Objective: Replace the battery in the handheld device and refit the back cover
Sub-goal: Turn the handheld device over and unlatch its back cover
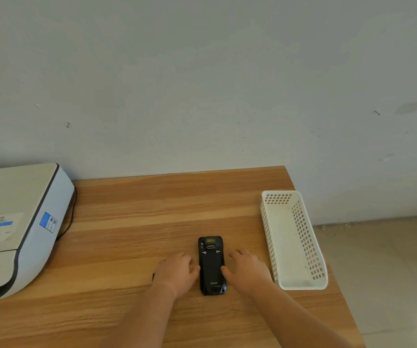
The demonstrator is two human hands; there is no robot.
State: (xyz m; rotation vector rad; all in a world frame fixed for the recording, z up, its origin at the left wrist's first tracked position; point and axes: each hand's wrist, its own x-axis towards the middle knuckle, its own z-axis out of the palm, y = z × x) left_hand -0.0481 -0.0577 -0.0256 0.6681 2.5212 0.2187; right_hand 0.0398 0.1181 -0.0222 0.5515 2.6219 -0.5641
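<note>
A black handheld device (211, 266) lies face down on the wooden table (132, 222), its back cover on and two small latches showing near its top end. My left hand (177, 272) rests on the table just left of the device, fingers spread, thumb touching the device's side. My right hand (247, 268) lies just right of it, fingers apart, thumb against the device's right edge. Neither hand grips anything. A small dark object peeks out at my left wrist; I cannot tell what it is.
A white perforated plastic basket (300, 287) stands at the table's right edge, with nothing visible inside. A grey-white printer (19, 222) with a black cable fills the left side. A wall runs behind the table; tiled floor lies to the right.
</note>
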